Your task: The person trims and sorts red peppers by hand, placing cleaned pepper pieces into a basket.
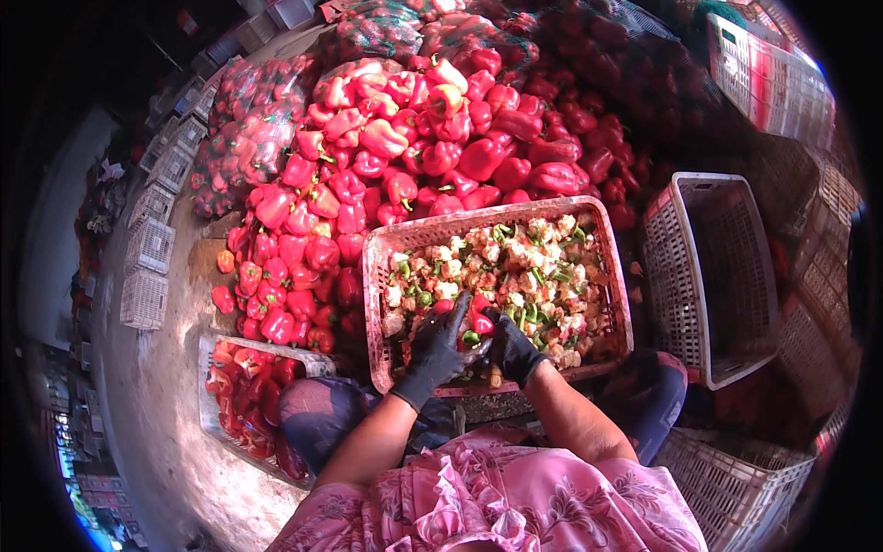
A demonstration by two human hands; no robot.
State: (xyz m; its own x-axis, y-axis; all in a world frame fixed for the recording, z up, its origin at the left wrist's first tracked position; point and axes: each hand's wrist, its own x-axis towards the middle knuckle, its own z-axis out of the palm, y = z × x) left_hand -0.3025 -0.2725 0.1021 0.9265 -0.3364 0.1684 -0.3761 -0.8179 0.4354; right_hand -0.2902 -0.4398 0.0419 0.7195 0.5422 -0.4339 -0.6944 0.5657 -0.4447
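Note:
Both my hands wear dark gloves and meet over the near side of a red plastic crate (491, 214). My left hand (436, 352) is closed around a red bell pepper (481, 319), its green stem end turned towards me. On the pepper's other side, my right hand (516, 350) grips what appears to be a small knife (495, 377); its tan handle end pokes out below, and the blade is mostly hidden. Pale pepper cores with seeds and green stems (531, 276) fill the crate beneath my hands.
A big heap of whole red peppers (414, 159) rises beyond the crate, with filled mesh sacks (248, 131) behind. Cut red peppers (252, 393) lie in a crate by my left knee. An upright-tilted crate (724, 276) and another white crate (738, 483) stand at right.

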